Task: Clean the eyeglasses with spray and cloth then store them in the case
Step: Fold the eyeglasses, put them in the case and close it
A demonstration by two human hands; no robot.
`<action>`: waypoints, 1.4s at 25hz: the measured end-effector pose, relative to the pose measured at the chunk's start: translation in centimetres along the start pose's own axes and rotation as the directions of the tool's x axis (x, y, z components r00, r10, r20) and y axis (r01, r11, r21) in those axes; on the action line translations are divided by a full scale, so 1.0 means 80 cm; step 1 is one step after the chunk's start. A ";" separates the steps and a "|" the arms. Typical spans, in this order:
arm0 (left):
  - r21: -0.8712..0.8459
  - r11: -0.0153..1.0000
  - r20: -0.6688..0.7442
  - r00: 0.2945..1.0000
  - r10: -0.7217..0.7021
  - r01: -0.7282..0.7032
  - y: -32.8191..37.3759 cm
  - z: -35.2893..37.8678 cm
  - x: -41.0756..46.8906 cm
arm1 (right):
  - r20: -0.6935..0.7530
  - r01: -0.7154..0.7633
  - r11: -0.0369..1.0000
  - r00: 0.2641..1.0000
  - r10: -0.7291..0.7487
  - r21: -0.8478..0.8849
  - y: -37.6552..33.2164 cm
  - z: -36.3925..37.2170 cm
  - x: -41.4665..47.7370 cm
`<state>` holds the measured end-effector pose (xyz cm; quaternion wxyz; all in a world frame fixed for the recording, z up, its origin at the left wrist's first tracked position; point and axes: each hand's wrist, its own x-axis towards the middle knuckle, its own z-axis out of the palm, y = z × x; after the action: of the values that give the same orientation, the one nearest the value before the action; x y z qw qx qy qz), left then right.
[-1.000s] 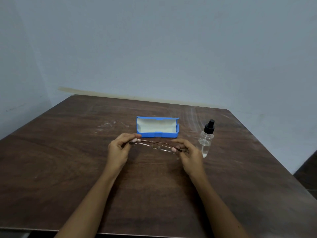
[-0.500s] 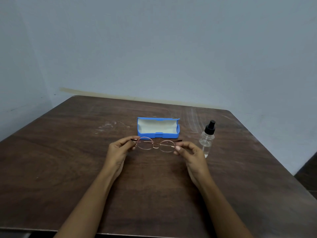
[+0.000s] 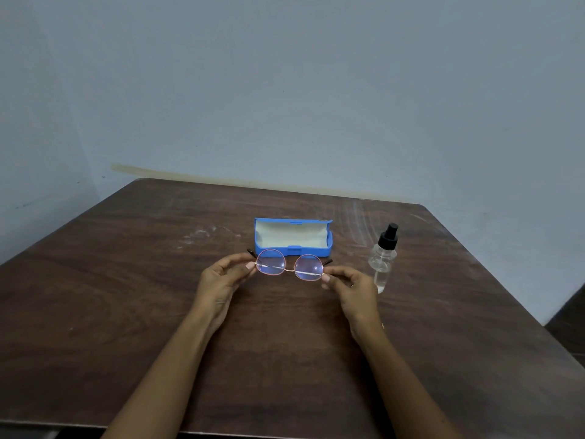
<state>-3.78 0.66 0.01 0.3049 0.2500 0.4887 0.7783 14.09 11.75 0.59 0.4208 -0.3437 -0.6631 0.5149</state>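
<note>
Round thin-rimmed eyeglasses are held up above the brown table, lenses facing me. My left hand pinches the left edge of the frame, and my right hand pinches the right edge. Just behind the glasses lies the blue case, lid open, with a pale lining. A small clear spray bottle with a black pump top stands upright to the right of my right hand. No cloth is visible.
A plain pale wall rises behind the table's far edge. White scuff marks lie on the wood left of the case. The table's right edge drops off toward a dark floor.
The glasses have tilted up from lying nearly flat to standing with both lenses facing me. Both hands keep their hold at the frame's ends.
</note>
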 end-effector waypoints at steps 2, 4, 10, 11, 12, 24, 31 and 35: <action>0.047 0.999 -0.022 1.000 0.012 -0.010 -0.001 -0.002 0.000 | -0.028 0.007 0.994 1.000 -0.010 -0.108 -0.002 0.004 0.002; 0.144 0.989 -0.035 0.999 0.021 -0.016 -0.002 -0.004 0.000 | -0.038 0.050 0.963 0.997 -0.062 -0.264 -0.003 0.007 0.002; 0.578 0.812 -0.046 0.990 0.130 -0.079 -0.004 -0.001 -0.001 | 0.024 0.190 0.815 0.977 -0.212 -0.548 -0.001 0.010 0.004; 0.639 0.764 -0.044 0.989 0.144 -0.083 -0.004 -0.001 -0.001 | 0.033 0.187 0.798 0.978 -0.206 -0.573 0.000 0.011 0.005; 0.677 0.731 -0.042 0.988 0.148 -0.080 -0.004 0.000 -0.001 | 0.044 0.186 0.780 0.979 -0.199 -0.597 0.001 0.011 0.005; 0.790 0.609 -0.023 0.988 0.154 -0.076 -0.007 0.001 -0.003 | 0.094 0.201 0.701 0.978 -0.188 -0.685 -0.002 0.012 0.002; 0.805 0.582 0.016 0.983 0.181 -0.120 -0.005 0.001 -0.005 | 0.122 0.206 0.660 0.978 -0.171 -0.722 -0.003 0.009 0.000; 0.796 0.592 0.022 0.982 0.185 -0.129 -0.006 0.000 -0.005 | 0.120 0.210 0.672 0.977 -0.179 -0.710 -0.003 0.007 -0.001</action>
<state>-3.42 0.54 -0.43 0.0769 0.3765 0.7681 0.5123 13.60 11.37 0.72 0.2919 -0.3975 -0.8524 0.1739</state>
